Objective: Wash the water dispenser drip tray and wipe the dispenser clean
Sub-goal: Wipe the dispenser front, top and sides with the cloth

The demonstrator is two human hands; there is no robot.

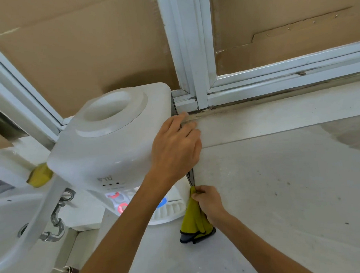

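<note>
I look down on a white water dispenser (105,148) standing on the pale floor by a window frame. My left hand (175,144) rests on its top right edge, fingers spread and reaching over the side. Low at the dispenser's right side, my right hand (208,201) pinches a yellow-green cloth (194,220) against the dark rear edge; the cloth hangs down to the floor. The white ribbed drip tray (170,211) sits at the dispenser's base, under the red tap (122,207) and the blue tap (162,202), partly hidden by my left forearm.
A white sink basin (9,226) with a chrome drain pipe (57,224) stands at the left, and a yellow sponge (39,175) lies on its rim. A white window frame (199,73) backed with cardboard rises behind. Pale floor (280,194) spreads to the right.
</note>
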